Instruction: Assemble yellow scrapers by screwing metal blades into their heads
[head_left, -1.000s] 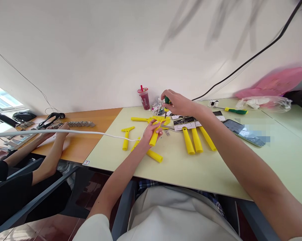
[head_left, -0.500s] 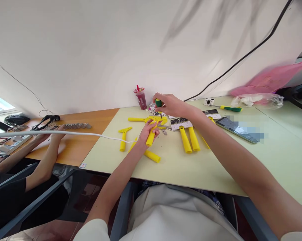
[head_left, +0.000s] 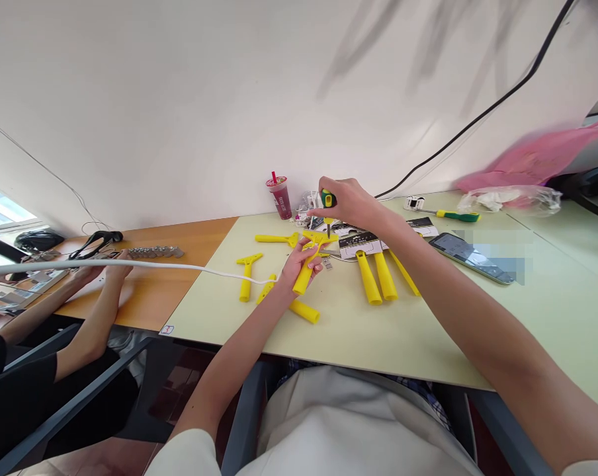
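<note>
My left hand (head_left: 294, 270) is closed round a yellow plastic scraper (head_left: 305, 276), its T-shaped head pointing toward the wall. Above that head, my right hand (head_left: 352, 200) grips a green-and-yellow screwdriver (head_left: 328, 198). The screwdriver stands nearly upright, shaft down at the scraper head; whether its tip touches a screw is too small to tell. More yellow scrapers lie around: one left of my left hand (head_left: 246, 280), another behind it (head_left: 275, 238), and a yellow handle (head_left: 306, 311) partly under my left wrist. Yellow scrapers with black-and-white header cards (head_left: 360, 244) lie to the right.
A red drink cup (head_left: 280, 199) stands by the wall beside small plastic bags (head_left: 307, 201). To the right are a phone (head_left: 470, 256), a second screwdriver (head_left: 458, 215) and a pink bag (head_left: 537, 157). A white cable (head_left: 180, 264) crosses the left side, where a co-worker's arms (head_left: 98, 297) reach over a brown table.
My right hand and the screwdriver have shifted to the right over the scraper head. My left hand, with the scraper, has moved slightly right. The view has shifted a little.
</note>
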The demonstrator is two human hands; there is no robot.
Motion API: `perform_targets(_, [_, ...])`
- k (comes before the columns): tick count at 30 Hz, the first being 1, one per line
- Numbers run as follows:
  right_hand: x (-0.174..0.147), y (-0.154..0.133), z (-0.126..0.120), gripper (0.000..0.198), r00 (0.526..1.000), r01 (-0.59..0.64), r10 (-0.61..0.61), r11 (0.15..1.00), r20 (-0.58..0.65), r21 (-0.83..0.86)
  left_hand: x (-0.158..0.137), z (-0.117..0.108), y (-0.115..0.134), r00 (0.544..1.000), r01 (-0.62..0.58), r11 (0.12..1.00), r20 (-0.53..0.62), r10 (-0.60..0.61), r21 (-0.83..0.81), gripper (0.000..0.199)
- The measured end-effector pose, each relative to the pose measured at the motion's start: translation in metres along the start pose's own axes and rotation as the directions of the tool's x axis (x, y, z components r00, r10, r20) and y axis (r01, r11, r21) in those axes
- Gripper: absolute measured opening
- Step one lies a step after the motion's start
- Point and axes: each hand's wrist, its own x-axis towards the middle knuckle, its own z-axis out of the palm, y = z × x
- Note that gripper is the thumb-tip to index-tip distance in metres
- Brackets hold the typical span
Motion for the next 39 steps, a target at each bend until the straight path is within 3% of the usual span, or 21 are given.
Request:
perform_targets(10, [0.005, 0.012, 0.020, 0.058, 0.982, -0.100, 0.093, 0.994, -0.164, -0.035, 0.002, -0.002, 0.002, 0.997, -0.049, 0.999, -0.053, 0.049, 0.000, 0.062])
perform_targets(19, [0.010, 0.016, 0.027, 0.064, 0.963, -0.177, 0.181, 0.984, -0.198, 0.035, 0.001, -0.003, 0.004, 0.993, -0.098, 0.992, -0.052, 0.102, 0.080, 0.062])
perform_targets(23, [0.009, 0.009, 0.016, 0.063, 0.940, -0.175, 0.203, 0.977, -0.273, 0.124, 0.004, -0.005, 0.007, 0.985, -0.168, 0.977, -0.012, 0.171, 0.132, 0.060])
perform_targets(28, [0.004, -0.004, -0.020, 0.072, 0.883, -0.111, 0.227, 0.952, -0.412, 0.287, 0.004, -0.009, 0.017, 0.960, -0.274, 0.938, 0.006, 0.279, 0.214, 0.060])
perform_targets(32, [0.003, 0.015, -0.044, 0.057, 0.847, -0.142, 0.215, 0.973, -0.485, 0.183, -0.002, -0.003, 0.032, 0.915, -0.405, 0.869, 0.124, 0.385, 0.286, 0.060])
perform_targets(34, [0.004, 0.040, -0.043, 0.051, 0.877, -0.198, 0.206, 0.978, -0.434, 0.063, -0.004, 0.005, 0.039, 0.882, -0.471, 0.825, 0.164, 0.441, 0.312, 0.062])
perform_targets(37, [0.005, 0.083, -0.023, 0.048, 0.936, -0.339, 0.320, 0.931, -0.143, -0.136, -0.005, 0.020, 0.048, 0.837, -0.548, 0.755, 0.235, 0.494, 0.361, 0.066])
perform_targets(39, [0.001, 0.109, -0.005, 0.043, 0.895, -0.399, 0.440, 0.863, 0.073, -0.309, -0.004, 0.029, 0.054, 0.802, -0.597, 0.709, 0.298, 0.518, 0.374, 0.066])
